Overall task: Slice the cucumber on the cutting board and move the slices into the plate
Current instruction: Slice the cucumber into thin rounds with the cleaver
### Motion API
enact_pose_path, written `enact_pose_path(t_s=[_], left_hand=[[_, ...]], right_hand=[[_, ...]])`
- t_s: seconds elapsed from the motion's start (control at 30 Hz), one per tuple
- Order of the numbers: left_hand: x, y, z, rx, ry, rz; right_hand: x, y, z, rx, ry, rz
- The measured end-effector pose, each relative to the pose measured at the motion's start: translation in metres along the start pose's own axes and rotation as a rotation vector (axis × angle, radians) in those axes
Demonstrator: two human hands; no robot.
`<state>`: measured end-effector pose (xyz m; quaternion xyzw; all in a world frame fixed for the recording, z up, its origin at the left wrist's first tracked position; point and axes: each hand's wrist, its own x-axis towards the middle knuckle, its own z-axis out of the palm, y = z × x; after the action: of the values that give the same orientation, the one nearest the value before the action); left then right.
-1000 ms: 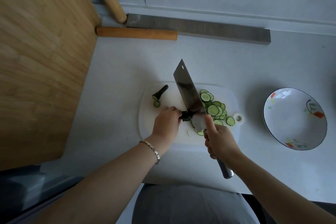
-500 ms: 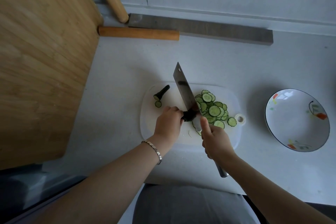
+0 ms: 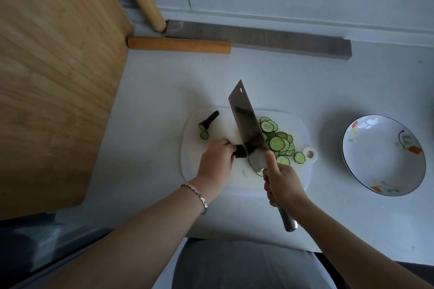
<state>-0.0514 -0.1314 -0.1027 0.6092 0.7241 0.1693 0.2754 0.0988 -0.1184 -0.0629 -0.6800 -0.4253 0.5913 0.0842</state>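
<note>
1. Wooden panel (image 3: 54,77): fills upper left of frame, edge overlapping the grey countertop (image 3: 152,91).
2. Plate (image 3: 380,148): white, dark rim, floral print. Sits on the countertop at right of frame, well apart from the cutting board. Holds no slices.
3. Cutting board (image 3: 190,162): white plastic, centre of frame, hang-hole at its right end.
4. Grey bar (image 3: 258,40) and wooden rod (image 3: 178,45): lie along the wall, upper centre.
5. Cleaver (image 3: 246,124): blade runs from centre frame down toward the right hand, edge down on the cucumber stub, flat side facing left.
6. Right hand (image 3: 281,185): lower centre-right. Fingers wrapped round the steel cleaver handle, one finger laid up along the blade.
7. Left hand (image 3: 215,159): centre, on the board, L of the blade. Fingers curled, gripping the cucumber stub. Metal bracelet (image 3: 199,197) on the wrist.
8. Cucumber slices (image 3: 277,143): overlapping pile on the board, R of the blade, approx. centre-right.
9. Cucumber stub (image 3: 239,150): dark, short, betw. left hand and blade, touching both.
10. Cut-off cucumber end (image 3: 209,119) and single slice (image 3: 204,135): upper-left corner of the board, just beside each other.
</note>
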Motion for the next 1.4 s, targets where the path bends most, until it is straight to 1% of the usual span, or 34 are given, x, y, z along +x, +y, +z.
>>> enact_pose_path(t_s=[0.33,0.5,0.6,0.7,0.83,0.9,0.97,1.17,1.4], left_hand=[[0.001,0.001,-0.001,0.055,-0.026,-0.001],[0.001,0.001,-0.001,0.045,-0.008,0.006],[-0.001,0.001,0.001,0.018,0.003,-0.001],[-0.001,-0.001,0.001,0.009,0.014,-0.006],[-0.002,-0.004,0.001,-0.031,0.024,-0.024],[-0.001,-0.005,0.000,-0.055,0.027,-0.026],[0.000,-0.004,0.000,-0.072,0.036,-0.028],[0.000,-0.003,0.000,-0.042,0.010,-0.035],[0.001,-0.002,0.000,-0.018,0.015,-0.032]], right_hand=[[-0.004,-0.005,0.002,-0.060,0.007,-0.041],[0.003,0.001,0.009,-0.167,0.052,-0.103],[0.007,0.008,0.017,-0.208,0.056,-0.078],[0.008,0.011,0.021,-0.180,0.061,-0.058],[0.008,0.008,0.013,-0.020,0.028,0.011],[0.005,0.005,0.008,0.019,0.026,0.016],[0.001,0.004,0.003,0.025,0.028,-0.009],[-0.005,0.001,0.002,-0.060,0.016,-0.076],[0.000,0.006,0.011,-0.169,0.079,-0.147]])
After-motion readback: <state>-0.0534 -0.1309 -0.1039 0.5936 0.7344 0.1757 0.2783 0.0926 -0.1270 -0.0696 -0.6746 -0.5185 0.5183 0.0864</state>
